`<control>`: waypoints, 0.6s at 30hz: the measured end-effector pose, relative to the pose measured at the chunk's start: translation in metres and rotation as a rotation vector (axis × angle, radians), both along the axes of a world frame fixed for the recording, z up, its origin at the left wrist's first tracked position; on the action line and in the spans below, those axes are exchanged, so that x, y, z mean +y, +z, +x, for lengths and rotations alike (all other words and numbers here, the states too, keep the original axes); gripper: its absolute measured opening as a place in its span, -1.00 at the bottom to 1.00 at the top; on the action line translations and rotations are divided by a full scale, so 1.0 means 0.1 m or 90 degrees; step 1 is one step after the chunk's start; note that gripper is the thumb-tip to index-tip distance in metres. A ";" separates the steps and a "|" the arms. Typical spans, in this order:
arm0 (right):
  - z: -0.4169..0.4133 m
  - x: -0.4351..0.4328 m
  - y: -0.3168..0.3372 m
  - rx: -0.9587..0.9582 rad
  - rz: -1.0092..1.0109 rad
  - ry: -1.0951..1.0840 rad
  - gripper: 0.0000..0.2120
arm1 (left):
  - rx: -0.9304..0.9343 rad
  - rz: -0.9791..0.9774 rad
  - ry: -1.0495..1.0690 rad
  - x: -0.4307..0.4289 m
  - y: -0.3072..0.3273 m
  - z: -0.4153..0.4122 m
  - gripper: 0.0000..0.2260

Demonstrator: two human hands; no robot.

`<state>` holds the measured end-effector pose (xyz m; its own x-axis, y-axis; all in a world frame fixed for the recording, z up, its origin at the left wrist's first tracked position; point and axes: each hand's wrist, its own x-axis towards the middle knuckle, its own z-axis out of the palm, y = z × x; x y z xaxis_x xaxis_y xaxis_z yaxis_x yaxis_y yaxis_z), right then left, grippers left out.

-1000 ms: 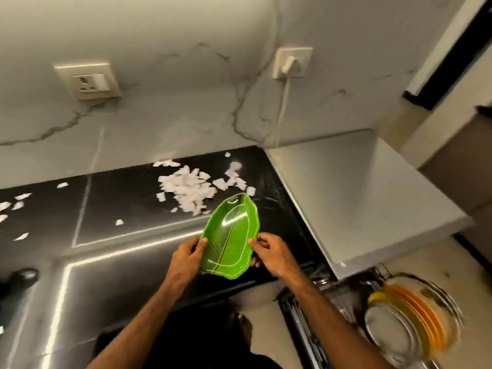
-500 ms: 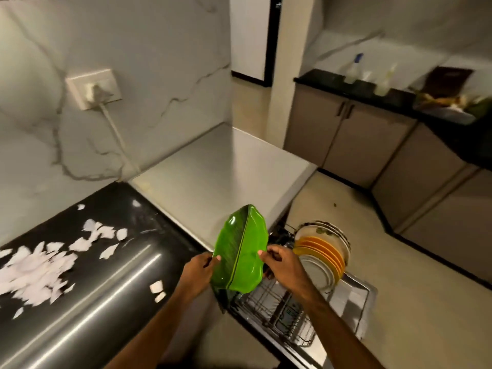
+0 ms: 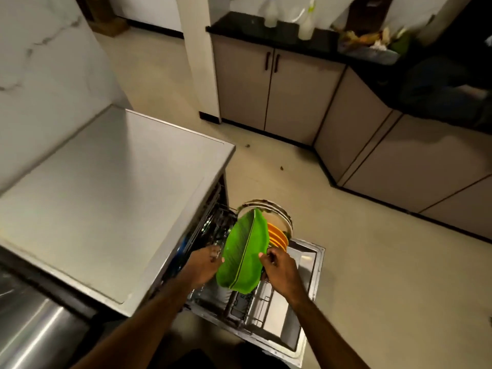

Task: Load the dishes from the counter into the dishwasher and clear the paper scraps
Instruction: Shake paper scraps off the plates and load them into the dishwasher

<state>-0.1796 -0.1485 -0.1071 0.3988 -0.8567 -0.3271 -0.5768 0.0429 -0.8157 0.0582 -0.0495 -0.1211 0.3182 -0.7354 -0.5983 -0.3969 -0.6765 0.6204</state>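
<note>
**Two hands on one green plate, and a rack that's filling up**

Biggest risk as I see it: the green leaf plate (image 3: 245,251) is up in the air, held on edge over the pulled-out lower rack (image 3: 255,310). It's right in front of the orange plates (image 3: 278,237), with the white plates (image 3: 269,209) standing behind those. If it goes down at a slant, the rim could clip the orange ones, or it could land across the tines instead of between them and flop over. It's also a pointed leaf shape, not round, so I'd guess it sits wobbly in a slot. The shot is a bit blurry, so I can't tell which slot is free.

Now the hands. The left hand (image 3: 205,265) grips the plate's left edge, thumb on the front face and fingers curled round behind. The right hand (image 3: 279,267) pinches the right edge the same way. Neither has hold of anything else. Both forearms reach forward and down from the bottom of the shot, and the left one passes close to the corner of the dishwasher top (image 3: 106,195). The plate's upper tip leans away from the person, toward the stacked plates.
</note>
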 end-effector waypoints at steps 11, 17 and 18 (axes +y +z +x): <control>-0.16 -0.14 -1.76 0.233 0.093 -0.008 -0.88 | 0.108 0.180 -0.198 -0.76 -1.29 -0.85 -0.62; -0.23 -0.03 -2.78 0.339 0.135 -0.033 -0.79 | 0.193 0.228 -0.216 -0.78 -2.53 -1.07 -0.50; -0.23 0.00 -2.89 0.345 0.143 -0.032 -0.78 | 0.198 0.233 -0.216 -0.80 -2.59 -1.10 -0.50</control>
